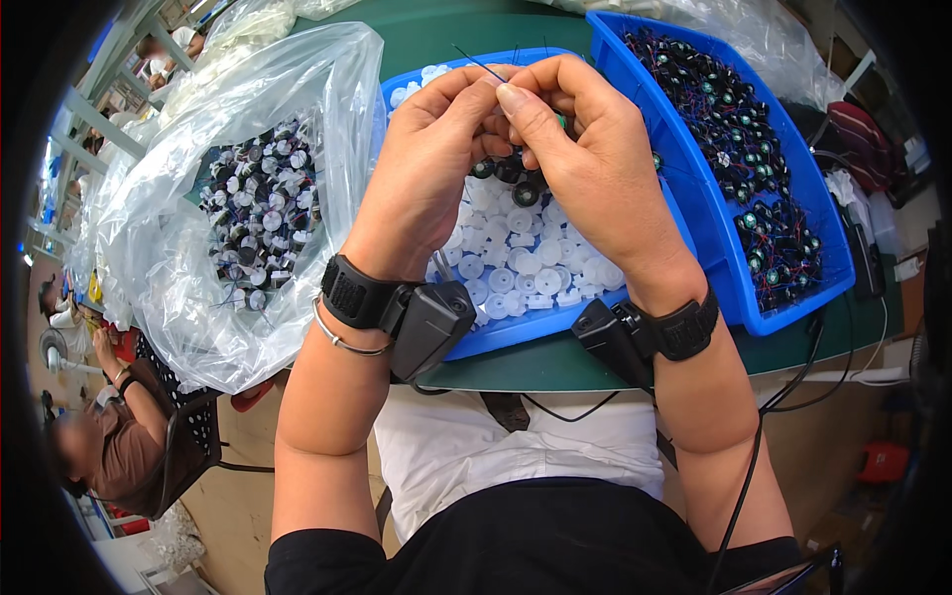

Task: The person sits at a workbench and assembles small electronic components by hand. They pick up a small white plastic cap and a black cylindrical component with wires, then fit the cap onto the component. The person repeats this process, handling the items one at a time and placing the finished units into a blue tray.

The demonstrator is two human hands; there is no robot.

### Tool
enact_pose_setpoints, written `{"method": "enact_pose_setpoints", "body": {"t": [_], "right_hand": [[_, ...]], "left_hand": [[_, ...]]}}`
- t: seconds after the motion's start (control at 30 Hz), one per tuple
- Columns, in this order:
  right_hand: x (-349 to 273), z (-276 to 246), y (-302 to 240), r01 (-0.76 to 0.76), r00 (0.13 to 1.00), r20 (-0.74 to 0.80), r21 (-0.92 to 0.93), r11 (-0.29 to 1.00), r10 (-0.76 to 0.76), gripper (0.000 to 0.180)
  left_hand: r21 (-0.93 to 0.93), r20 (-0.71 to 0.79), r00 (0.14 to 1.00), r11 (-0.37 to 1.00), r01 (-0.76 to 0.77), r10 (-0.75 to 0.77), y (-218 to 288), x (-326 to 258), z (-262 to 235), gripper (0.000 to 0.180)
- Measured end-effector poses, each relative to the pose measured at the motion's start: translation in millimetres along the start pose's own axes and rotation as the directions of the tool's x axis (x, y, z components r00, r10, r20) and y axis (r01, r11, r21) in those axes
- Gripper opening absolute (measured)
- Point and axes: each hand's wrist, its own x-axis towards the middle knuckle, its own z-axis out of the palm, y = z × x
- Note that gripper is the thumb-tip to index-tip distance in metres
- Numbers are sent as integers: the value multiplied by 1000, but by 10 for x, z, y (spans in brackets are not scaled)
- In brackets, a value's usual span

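Both my hands meet above the middle blue tray (pixel 506 340), fingertips close together. A thin dark wire (pixel 474 61) sticks up from between the fingertips. My left hand (pixel 426 164) is closed in a pinch on this wire. My right hand (pixel 595 164) is closed too, its thumb and forefinger pinching at the same wire. A bit of green shows among the right fingers, but the part it belongs to is mostly hidden. Below the hands, several small black round parts (pixel 524 193) lie on a heap of translucent white plastic wheel-like pieces (pixel 516 263).
On the left, a clear plastic bag (pixel 139 268) holds white-capped small parts with wires (pixel 263 213). A second blue tray (pixel 769 322) at right is full of black round parts with wires (pixel 694 119). Black cables (pixel 759 446) run past my right arm. Another person (pixel 139 426) sits at far left.
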Motion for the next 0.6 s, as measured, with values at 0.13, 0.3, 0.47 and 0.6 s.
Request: {"method": "enact_pose_setpoints", "body": {"t": [0.13, 0.3, 0.47, 0.6], "right_hand": [[2, -3, 16, 9, 1000, 2, -1, 1000, -9, 15], [1, -6, 3, 0, 1000, 7, 8, 1000, 0, 17], [-6, 8, 30, 4, 1000, 11, 9, 1000, -4, 14], [-4, 10, 40, 19, 1000, 11, 0, 1000, -19, 14]], "left_hand": [[-5, 57, 998, 1000, 26, -26, 16, 2, -50, 21], [0, -7, 1000, 1000, 12, -12, 12, -2, 14, 23], [6, -10, 1000, 1000, 12, -12, 20, -7, 18, 23], [12, 21, 1000, 1000, 22, -22, 15, 0, -28, 23]]}}
